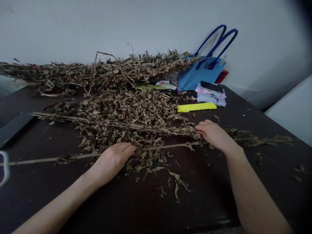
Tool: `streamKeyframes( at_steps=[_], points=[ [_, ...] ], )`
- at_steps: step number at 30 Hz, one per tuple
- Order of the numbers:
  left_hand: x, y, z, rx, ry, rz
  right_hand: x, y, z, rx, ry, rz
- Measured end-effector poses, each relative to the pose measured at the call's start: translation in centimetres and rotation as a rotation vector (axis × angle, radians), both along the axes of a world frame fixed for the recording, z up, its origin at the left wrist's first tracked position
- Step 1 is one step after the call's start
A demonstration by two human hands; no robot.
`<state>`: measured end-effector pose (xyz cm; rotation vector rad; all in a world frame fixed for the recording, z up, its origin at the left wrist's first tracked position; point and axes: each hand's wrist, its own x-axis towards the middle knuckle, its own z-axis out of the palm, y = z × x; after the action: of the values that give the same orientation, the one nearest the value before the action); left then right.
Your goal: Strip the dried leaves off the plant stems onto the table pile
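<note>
A long dried stalk [168, 147] lies across the dark table, in front of a heap of crumpled dry leaves [136, 107]. My left hand [114, 160] is closed at the near edge of the heap, its fingers curled down over the leaves and the stalk; the fingertips are hidden. Farther right, my right hand [211, 132] pinches the leafy stems, thumb and fingers together. Another leafy stalk [124, 125] runs over the heap toward my right hand. Loose leaves [179, 183] lie between my hands, nearer the table's front.
Behind the heap lies a large bundle of dried plants [73, 73]. At the back right are a blue bag [198, 74], a phone [211, 87] on folded cloth and a yellow strip [197, 107]. A dark flat object [14, 128] lies at the left.
</note>
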<state>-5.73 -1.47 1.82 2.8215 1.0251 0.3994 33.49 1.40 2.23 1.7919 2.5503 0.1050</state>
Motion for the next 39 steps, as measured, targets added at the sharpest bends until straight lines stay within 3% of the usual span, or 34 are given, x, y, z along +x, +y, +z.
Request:
streamKeyframes(
  at_steps=[5, 10, 13, 16, 23, 31, 39],
  points=[
    [0.0, 0.2, -0.5, 0.025, 0.011, 0.053, -0.5, -0.1, 0.2, 0.004, 0.089, -0.006],
    [0.2, 0.2, -0.5, 0.075, -0.042, 0.058, -0.1, -1.8, 3.0, 0.139, 0.270, -0.120],
    [0.4, 0.1, -0.3, 0.100, -0.064, 0.052, 0.7, -2.8, 3.9, 0.041, 0.248, -0.193],
    [0.4, 0.1, -0.4, 0.115, -0.064, 0.040, 1.7, -3.1, 3.2, -0.077, 0.159, -0.207],
    [0.2, 0.2, -0.5, 0.098, -0.065, 0.030, 2.9, -1.8, 0.6, -0.185, 0.015, -0.248],
    [0.4, -0.3, 0.0, 0.057, -0.091, 0.006, 1.7, -1.6, 1.0, -0.157, -0.089, -0.369],
    [0.1, -0.3, 0.7, -0.001, -0.078, 0.017, 2.4, -0.9, 0.4, -0.005, -0.008, -0.349]
  ],
)
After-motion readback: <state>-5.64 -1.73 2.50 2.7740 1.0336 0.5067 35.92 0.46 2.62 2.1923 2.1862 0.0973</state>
